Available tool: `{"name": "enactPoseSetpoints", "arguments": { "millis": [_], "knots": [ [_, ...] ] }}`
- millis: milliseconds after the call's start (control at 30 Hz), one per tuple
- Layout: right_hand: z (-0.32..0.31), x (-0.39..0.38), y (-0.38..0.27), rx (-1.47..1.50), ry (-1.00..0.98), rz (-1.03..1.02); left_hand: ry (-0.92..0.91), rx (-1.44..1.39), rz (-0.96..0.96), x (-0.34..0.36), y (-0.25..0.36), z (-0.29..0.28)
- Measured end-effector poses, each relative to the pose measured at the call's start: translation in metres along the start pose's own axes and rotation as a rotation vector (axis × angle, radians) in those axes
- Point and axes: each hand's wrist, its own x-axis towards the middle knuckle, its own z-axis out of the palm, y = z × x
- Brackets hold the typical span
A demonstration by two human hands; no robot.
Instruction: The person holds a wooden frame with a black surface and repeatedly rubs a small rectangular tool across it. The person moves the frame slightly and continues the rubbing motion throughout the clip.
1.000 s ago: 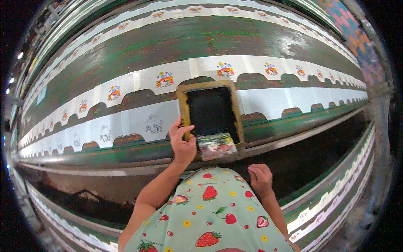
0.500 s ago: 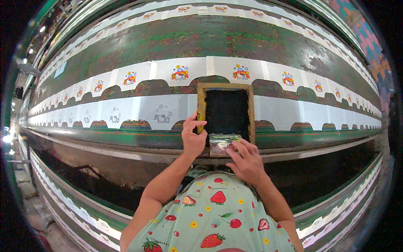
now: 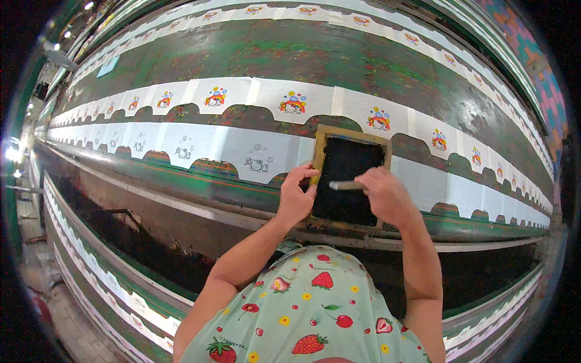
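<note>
A wooden screen frame (image 3: pixel 350 132) with a black inked middle lies over the nearer row of white fabric pieces (image 3: pixel 417 181) on a long green table (image 3: pixel 302 54). My left hand (image 3: pixel 298 193) grips the frame's left edge, fingers curled on it. My right hand (image 3: pixel 384 193) holds a squeegee (image 3: pixel 345 185) across the inked mesh. Left of the frame, the fabric pieces (image 3: pixel 224 154) bear grey outline cartoon prints; the row behind (image 3: pixel 293 97) bears coloured ones.
More rows of printed fabric lie on the far side and on racks (image 3: pixel 97 254) behind me, on both sides of my apron (image 3: pixel 308 314). A metal rail (image 3: pixel 460 245) runs along the table's front edge. A light blue sheet (image 3: pixel 108 66) lies far left.
My right hand came up from below the frame, took hold of the squeegee and moved it up onto the mesh. The view has turned, shifting the frame rightward in the picture.
</note>
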Motion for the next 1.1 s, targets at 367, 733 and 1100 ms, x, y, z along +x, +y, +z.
{"name": "enactPoseSetpoints", "arguments": {
  "millis": [367,733,1100],
  "knots": [
    [0.007,0.049,0.024,-0.134,0.169,0.155,-0.105,0.15,-0.104,0.016,0.027,-0.01],
    [0.042,-0.026,-0.049,-0.142,0.209,0.125,-0.116,0.088,-0.15,0.015,0.019,-0.01],
    [0.066,-0.072,-0.088,-0.148,0.165,0.156,0.018,0.165,0.167,-0.002,0.003,0.003]
  ]
}}
